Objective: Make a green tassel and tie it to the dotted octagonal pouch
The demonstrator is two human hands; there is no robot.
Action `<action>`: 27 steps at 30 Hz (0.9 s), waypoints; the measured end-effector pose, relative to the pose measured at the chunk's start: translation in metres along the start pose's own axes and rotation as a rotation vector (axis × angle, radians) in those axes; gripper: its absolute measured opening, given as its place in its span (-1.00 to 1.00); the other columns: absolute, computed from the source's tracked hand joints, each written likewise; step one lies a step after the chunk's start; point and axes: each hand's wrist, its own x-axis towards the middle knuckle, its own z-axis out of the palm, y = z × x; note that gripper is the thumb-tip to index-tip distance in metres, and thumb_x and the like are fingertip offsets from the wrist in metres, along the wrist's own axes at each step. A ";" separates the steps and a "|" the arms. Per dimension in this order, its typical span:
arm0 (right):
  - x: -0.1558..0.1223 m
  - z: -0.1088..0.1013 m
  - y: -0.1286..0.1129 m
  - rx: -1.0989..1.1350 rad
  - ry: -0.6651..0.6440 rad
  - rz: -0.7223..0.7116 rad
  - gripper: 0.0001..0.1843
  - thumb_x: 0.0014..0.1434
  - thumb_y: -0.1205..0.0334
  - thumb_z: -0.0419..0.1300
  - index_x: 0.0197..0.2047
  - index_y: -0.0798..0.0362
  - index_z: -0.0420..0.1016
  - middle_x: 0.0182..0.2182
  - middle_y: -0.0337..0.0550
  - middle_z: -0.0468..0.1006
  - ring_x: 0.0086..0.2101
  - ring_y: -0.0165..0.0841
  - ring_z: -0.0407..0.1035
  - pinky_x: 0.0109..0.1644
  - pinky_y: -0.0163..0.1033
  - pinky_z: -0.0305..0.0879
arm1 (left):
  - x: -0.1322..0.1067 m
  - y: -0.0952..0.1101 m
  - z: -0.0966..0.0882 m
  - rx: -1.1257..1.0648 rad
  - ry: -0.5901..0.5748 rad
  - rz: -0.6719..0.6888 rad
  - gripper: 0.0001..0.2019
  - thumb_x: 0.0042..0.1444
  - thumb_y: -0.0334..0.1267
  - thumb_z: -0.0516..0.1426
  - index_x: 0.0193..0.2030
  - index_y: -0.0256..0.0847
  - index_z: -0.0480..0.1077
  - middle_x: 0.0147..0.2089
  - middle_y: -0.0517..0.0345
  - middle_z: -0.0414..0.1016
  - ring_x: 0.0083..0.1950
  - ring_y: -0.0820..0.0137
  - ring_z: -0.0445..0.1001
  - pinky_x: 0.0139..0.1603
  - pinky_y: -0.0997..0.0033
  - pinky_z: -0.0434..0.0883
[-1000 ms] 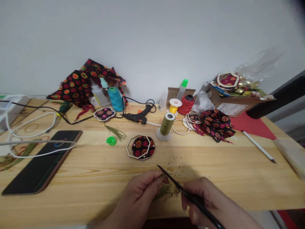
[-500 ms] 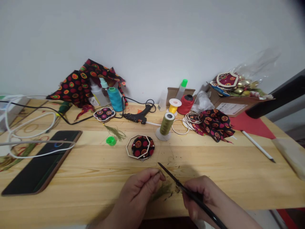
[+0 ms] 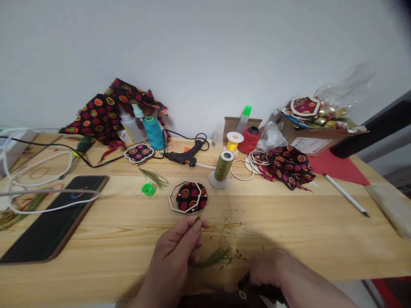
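My left hand (image 3: 180, 244) is closed in a pinch, thumb against fingers, above the front of the table. It grips a green thread tassel (image 3: 218, 255), whose loose strands fan out to the right below the fingers. My right hand (image 3: 272, 271) is wrapped around black scissors (image 3: 268, 291) low at the table's front edge; they are dark and partly hidden by the hand. Just beyond my left hand lies an octagonal wooden frame (image 3: 171, 201) over a round patterned fabric piece (image 3: 192, 196). Behind them, an olive thread spool (image 3: 224, 167) stands upright.
A phone (image 3: 54, 222) under a white cable lies left. Along the back are a glue gun (image 3: 184, 157), a blue thread cone (image 3: 153, 133), a red thread cone (image 3: 249, 140) and patterned cloth (image 3: 289, 167). A white pencil (image 3: 346, 196) lies right. Dark scraps dot the wood.
My right hand has lowered the scissors toward the table edge, away from the tassel. My left hand has shifted slightly left and up, still pinching the tassel.
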 end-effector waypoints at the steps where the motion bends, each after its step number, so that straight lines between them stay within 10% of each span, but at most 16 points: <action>1: -0.001 -0.003 0.002 -0.029 0.008 0.027 -0.87 -0.12 0.21 0.34 -0.59 0.01 0.49 -0.62 -0.33 0.48 -0.57 -0.40 0.30 -0.50 -0.36 0.15 | 0.000 0.001 0.000 -0.002 0.005 -0.002 -0.78 0.01 -0.11 0.28 -0.34 -0.25 0.53 -0.59 0.36 0.14 -0.56 0.57 0.04 -0.60 0.62 0.07; 13: -0.007 -0.049 0.083 -0.650 0.345 0.622 -0.63 0.14 0.00 0.03 -0.27 0.08 0.52 -0.29 0.08 0.62 -0.32 -0.04 0.52 -0.32 -0.11 0.33 | -0.002 0.001 0.001 -0.045 -0.038 -0.022 -0.78 0.03 -0.13 0.26 -0.35 -0.28 0.53 -0.59 0.37 0.10 -0.57 0.60 0.01 -0.61 0.63 0.05; 22: -0.014 -0.028 0.071 -0.723 0.606 0.228 -0.70 0.22 0.14 0.05 -0.15 0.13 0.51 -0.17 0.09 0.51 -0.14 -0.06 0.40 -0.07 0.01 0.33 | -0.004 0.002 0.001 -0.052 -0.039 -0.011 -0.81 0.07 -0.16 0.24 -0.35 -0.28 0.51 -0.59 0.37 0.11 -0.57 0.61 0.02 -0.61 0.67 0.07; 27: 0.001 0.016 0.030 -0.373 0.278 -0.065 -0.81 0.23 0.40 0.07 -0.26 0.02 0.50 -0.32 -0.13 0.50 -0.26 -0.26 0.36 -0.20 -0.17 0.33 | -0.005 0.002 0.002 -0.035 -0.062 0.006 -0.81 0.11 -0.16 0.22 -0.33 -0.28 0.51 -0.59 0.37 0.11 -0.57 0.60 0.03 -0.60 0.65 0.08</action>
